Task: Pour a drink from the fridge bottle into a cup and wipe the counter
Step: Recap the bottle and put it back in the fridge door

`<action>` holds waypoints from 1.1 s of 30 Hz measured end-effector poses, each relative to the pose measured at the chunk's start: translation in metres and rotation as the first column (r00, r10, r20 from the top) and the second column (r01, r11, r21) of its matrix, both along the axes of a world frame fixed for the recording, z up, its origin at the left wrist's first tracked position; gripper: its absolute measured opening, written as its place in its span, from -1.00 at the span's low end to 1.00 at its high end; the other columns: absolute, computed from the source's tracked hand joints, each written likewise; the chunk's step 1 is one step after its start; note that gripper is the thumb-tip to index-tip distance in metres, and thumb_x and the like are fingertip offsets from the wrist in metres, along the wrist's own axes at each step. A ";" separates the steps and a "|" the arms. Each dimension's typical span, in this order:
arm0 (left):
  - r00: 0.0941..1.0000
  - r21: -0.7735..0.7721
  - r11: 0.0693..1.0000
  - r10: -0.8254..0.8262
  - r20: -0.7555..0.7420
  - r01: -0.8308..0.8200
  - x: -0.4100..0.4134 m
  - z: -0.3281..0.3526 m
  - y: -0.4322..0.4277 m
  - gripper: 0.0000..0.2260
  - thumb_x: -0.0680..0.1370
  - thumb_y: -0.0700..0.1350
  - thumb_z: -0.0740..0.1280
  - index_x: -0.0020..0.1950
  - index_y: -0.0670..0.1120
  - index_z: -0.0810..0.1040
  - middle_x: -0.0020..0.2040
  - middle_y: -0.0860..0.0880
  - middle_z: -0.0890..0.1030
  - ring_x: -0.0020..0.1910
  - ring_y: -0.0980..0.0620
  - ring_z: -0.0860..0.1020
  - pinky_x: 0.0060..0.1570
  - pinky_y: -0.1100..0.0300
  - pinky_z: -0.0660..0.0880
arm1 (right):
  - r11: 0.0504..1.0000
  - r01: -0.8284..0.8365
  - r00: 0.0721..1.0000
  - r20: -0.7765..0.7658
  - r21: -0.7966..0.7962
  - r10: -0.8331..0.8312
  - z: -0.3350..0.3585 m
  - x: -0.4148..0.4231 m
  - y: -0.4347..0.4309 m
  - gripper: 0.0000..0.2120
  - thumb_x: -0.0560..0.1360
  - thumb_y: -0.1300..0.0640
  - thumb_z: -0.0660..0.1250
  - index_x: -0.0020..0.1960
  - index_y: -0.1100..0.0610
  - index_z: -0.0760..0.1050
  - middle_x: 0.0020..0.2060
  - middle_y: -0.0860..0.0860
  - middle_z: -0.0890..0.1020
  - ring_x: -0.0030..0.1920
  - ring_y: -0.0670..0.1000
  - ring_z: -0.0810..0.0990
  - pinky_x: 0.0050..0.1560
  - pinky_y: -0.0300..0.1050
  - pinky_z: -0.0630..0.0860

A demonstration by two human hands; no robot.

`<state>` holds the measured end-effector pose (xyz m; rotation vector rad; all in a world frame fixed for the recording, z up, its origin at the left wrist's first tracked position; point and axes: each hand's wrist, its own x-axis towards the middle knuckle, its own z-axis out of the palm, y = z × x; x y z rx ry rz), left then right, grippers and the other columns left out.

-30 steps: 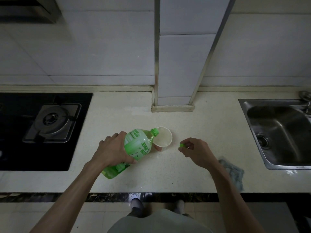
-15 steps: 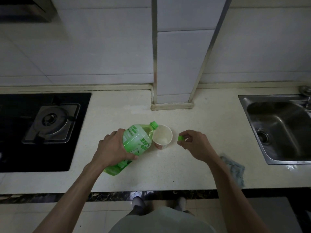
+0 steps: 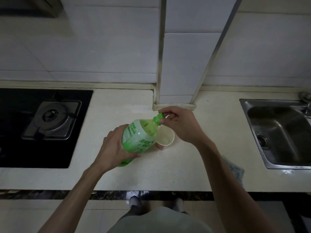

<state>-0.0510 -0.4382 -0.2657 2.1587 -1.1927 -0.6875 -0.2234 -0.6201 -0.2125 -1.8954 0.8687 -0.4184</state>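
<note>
Moved: right grip (image 3: pixel 181 126), from beside cup (image 3: pixel 165 138) up to bottle (image 3: pixel 141 137) mouth, now pinching cap (image 3: pixel 159 116) there. Left grip (image 3: pixel 116 148): wrapped round bottle body; bottle tilted, neck above cup rim. Cup: upright on desk (image 3: pixel 185 174), close against bottle. Cloth (image 3: pixel 235 172): near sink (image 3: pixel 277 125). Risk: cap set crooked on tilted neck, drink dribbles; bottle shoulder tips light cup.
</note>
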 end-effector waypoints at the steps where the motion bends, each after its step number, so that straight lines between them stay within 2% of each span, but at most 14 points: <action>1: 1.000 -0.003 1.000 -0.006 -0.010 0.006 0.002 0.001 0.002 -0.10 0.10 0.27 0.57 0.38 0.10 0.35 0.18 0.12 0.51 0.14 0.01 0.49 0.12 -0.08 0.48 | 0.999 -0.035 0.999 0.004 -0.010 0.035 0.003 0.001 0.001 -0.73 0.42 0.15 0.49 0.10 -0.02 0.62 -0.18 -0.22 0.60 -0.28 -0.27 0.53 -0.12 -0.41 0.47; 3: 0.999 -0.014 1.000 -0.019 -0.033 0.018 0.005 0.003 0.007 -0.10 0.09 0.27 0.57 0.37 0.11 0.36 0.18 0.13 0.51 0.14 0.03 0.48 0.09 0.01 0.48 | 0.990 -0.130 0.991 -0.005 -0.046 0.130 0.011 0.003 0.002 -0.71 0.41 0.21 0.49 0.07 -0.04 0.61 -0.13 -0.21 0.59 -0.20 -0.25 0.54 -0.09 -0.42 0.47; 6: 0.994 -0.040 0.999 -0.036 -0.100 0.032 0.011 0.014 0.011 -0.18 0.15 0.05 0.69 0.29 0.21 0.35 0.12 0.23 0.53 0.09 0.21 0.51 -0.03 0.28 0.44 | 0.952 -0.290 0.956 0.016 -0.100 0.293 0.023 0.004 0.002 -0.67 0.41 0.35 0.45 0.06 0.00 0.60 0.03 -0.11 0.65 0.01 -0.14 0.60 0.09 -0.29 0.54; 8: 0.983 -0.034 0.999 -0.039 -0.182 0.033 0.017 0.022 0.015 -0.22 0.17 -0.04 0.70 0.25 0.24 0.37 0.07 0.25 0.56 0.06 0.32 0.53 -0.08 0.38 0.45 | 0.938 -0.335 0.939 0.055 -0.090 0.341 0.032 0.007 0.003 -0.65 0.41 0.41 0.42 0.08 0.05 0.60 0.08 -0.09 0.65 0.07 -0.13 0.61 0.12 -0.30 0.53; 10: 0.961 -0.013 0.999 -0.046 -0.274 0.044 0.025 0.031 0.018 -0.25 0.17 -0.07 0.70 0.24 0.23 0.42 0.06 0.20 0.61 0.06 0.30 0.56 -0.01 0.27 0.54 | 0.930 -0.358 0.929 0.065 -0.082 0.364 0.042 0.011 0.004 -0.65 0.42 0.40 0.42 0.11 0.06 0.61 0.09 -0.09 0.65 0.07 -0.15 0.62 0.12 -0.34 0.51; 14: 0.850 -0.002 0.988 -0.135 -0.509 0.156 0.040 0.046 0.024 -0.27 0.21 -0.24 0.67 0.29 0.05 0.47 0.12 0.00 0.67 0.11 0.01 0.65 0.10 -0.09 0.61 | 0.899 -0.425 0.901 0.041 -0.101 0.431 0.058 0.021 0.006 -0.65 0.44 0.37 0.41 0.14 0.06 0.61 0.10 -0.11 0.65 0.10 -0.16 0.61 0.16 -0.30 0.52; 16: 0.760 -0.012 0.975 -0.182 -0.624 0.223 0.047 0.051 0.027 -0.30 0.20 -0.28 0.65 0.28 0.00 0.51 0.12 -0.12 0.68 0.10 -0.13 0.67 0.07 -0.11 0.62 | 0.877 -0.471 0.877 0.058 -0.093 0.477 0.065 0.026 0.009 -0.66 0.44 0.39 0.39 0.14 0.09 0.60 0.11 -0.09 0.65 0.13 -0.14 0.62 0.18 -0.26 0.52; 19: 0.673 -0.041 0.968 -0.203 -0.711 0.249 0.053 0.054 0.032 -0.38 0.14 -0.25 0.61 0.16 0.07 0.61 0.09 -0.17 0.70 0.06 -0.17 0.68 -0.04 0.01 0.63 | 0.860 -0.509 0.857 0.078 -0.031 0.510 0.079 0.030 0.009 -0.66 0.42 0.38 0.42 0.14 0.11 0.60 0.11 -0.04 0.66 0.11 -0.10 0.64 0.18 -0.21 0.54; 21: 0.649 -0.067 0.966 -0.218 -0.729 0.250 0.054 0.056 0.034 -0.40 0.14 -0.25 0.60 0.13 0.11 0.64 0.10 -0.15 0.70 0.07 -0.16 0.68 -0.04 0.04 0.63 | 0.863 -0.503 0.864 0.014 -0.053 0.504 0.089 0.034 0.010 -0.68 0.40 0.26 0.47 0.12 0.04 0.61 0.04 -0.08 0.68 0.01 -0.14 0.66 0.10 -0.26 0.56; 24: 0.653 -0.091 0.970 -0.218 -0.725 0.223 0.053 0.061 0.033 -0.37 0.15 -0.25 0.60 0.17 0.11 0.62 0.10 -0.12 0.70 0.07 -0.12 0.68 -0.06 0.07 0.63 | 0.899 -0.417 0.909 -0.045 -0.133 0.415 0.096 0.043 0.017 -0.72 0.32 -0.07 0.48 -0.04 0.04 0.65 -0.22 -0.09 0.69 -0.24 -0.13 0.63 -0.15 -0.26 0.57; 26: 0.685 -0.088 0.972 -0.215 -0.696 0.216 0.053 0.066 0.033 -0.31 0.17 -0.24 0.61 0.27 0.02 0.53 0.13 -0.12 0.69 0.10 -0.13 0.67 -0.03 0.03 0.63 | 0.917 -0.312 0.950 -0.081 -0.248 0.301 0.093 0.049 0.024 -0.59 0.29 -0.28 0.40 -0.23 0.08 0.61 -0.40 -0.05 0.62 -0.41 -0.11 0.51 -0.33 -0.18 0.48; 29: 0.750 -0.048 0.972 -0.208 -0.628 0.229 0.054 0.070 0.032 -0.28 0.23 -0.31 0.63 0.33 -0.07 0.47 0.14 -0.12 0.67 0.12 -0.12 0.66 0.08 -0.13 0.61 | 0.807 -0.262 0.953 -0.272 -0.530 0.131 0.083 0.057 0.033 -0.25 0.39 -0.49 0.06 -0.43 0.21 0.46 -0.57 0.05 0.46 -0.55 -0.01 0.38 -0.39 -0.14 0.41; 31: 0.777 -0.017 0.974 -0.189 -0.600 0.224 0.056 0.071 0.033 -0.32 0.26 -0.35 0.62 0.31 -0.08 0.47 0.13 -0.10 0.67 0.11 -0.09 0.66 0.11 -0.16 0.60 | 0.850 -0.255 0.935 -0.341 -0.461 0.096 0.082 0.057 0.039 -0.14 0.40 -0.50 -0.15 -0.45 0.19 0.52 -0.58 0.06 0.54 -0.56 -0.01 0.48 -0.29 -0.13 0.53; 33: 0.785 0.000 0.981 -0.157 -0.599 0.196 0.058 0.070 0.036 -0.32 0.27 -0.35 0.61 0.32 -0.08 0.46 0.12 -0.10 0.67 0.10 -0.10 0.66 0.12 -0.17 0.60 | 0.932 -0.229 0.944 -0.299 -0.280 0.142 0.083 0.053 0.037 -0.18 0.38 -0.49 -0.19 -0.36 0.11 0.57 -0.49 0.00 0.61 -0.51 -0.09 0.55 -0.22 -0.12 0.53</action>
